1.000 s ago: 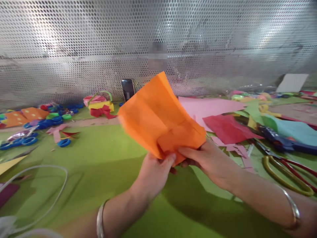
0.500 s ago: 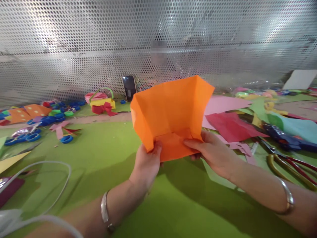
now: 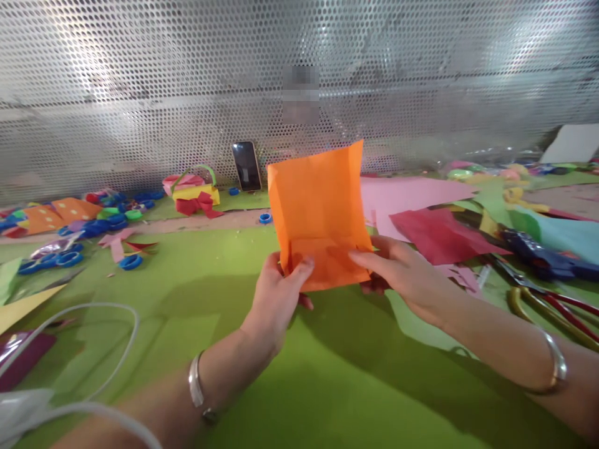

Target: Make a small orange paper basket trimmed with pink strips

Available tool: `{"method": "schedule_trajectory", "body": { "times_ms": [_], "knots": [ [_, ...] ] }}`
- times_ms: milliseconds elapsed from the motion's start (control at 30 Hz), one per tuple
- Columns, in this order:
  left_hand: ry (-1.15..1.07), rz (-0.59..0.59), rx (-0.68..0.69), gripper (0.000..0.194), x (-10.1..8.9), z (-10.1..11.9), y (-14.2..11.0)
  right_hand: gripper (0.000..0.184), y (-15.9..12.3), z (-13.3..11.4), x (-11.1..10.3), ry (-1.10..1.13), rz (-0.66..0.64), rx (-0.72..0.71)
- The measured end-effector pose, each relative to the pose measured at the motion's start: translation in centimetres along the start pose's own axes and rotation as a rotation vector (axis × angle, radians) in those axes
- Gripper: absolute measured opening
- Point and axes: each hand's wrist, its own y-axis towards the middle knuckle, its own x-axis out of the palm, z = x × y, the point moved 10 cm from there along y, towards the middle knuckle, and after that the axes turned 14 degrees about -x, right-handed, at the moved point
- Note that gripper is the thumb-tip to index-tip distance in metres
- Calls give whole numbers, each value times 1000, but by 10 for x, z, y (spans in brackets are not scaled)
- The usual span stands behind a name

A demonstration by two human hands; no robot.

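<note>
I hold a folded orange paper upright above the green table, in the middle of the view. My left hand pinches its lower left corner, thumb on the front flap. My right hand grips the lower right corner, fingers closed over the folded bottom flap. The side edges of the sheet are folded inward, so it stands as a narrow rectangle. Each wrist wears a silver bangle.
A phone leans on the perforated metal wall. A small paper basket with a red bow and blue rings lie left. Pink paper, red paper, scissors lie right. A white cable loops at lower left.
The orange paper turned from a tilted, spread shape to upright, and its side flaps closed inward, so it is narrower. Both hands kept their hold on the bottom corners.
</note>
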Motion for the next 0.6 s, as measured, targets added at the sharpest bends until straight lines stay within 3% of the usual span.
{"method": "schedule_trajectory", "body": {
  "times_ms": [133, 233, 400, 600],
  "knots": [
    [72, 76, 3, 32, -10, 6, 0, 37, 9, 11, -11, -113, -3, 12],
    [172, 175, 34, 32, -22, 12, 4, 31, 17, 14, -20, -200, 15, -31],
    [385, 455, 253, 25, -45, 40, 5, 9, 20, -11, -28, -355, 70, -264],
    [699, 461, 524, 13, -29, 60, -1, 24, 8, -36, -18, -443, 53, -486]
  ]
}}
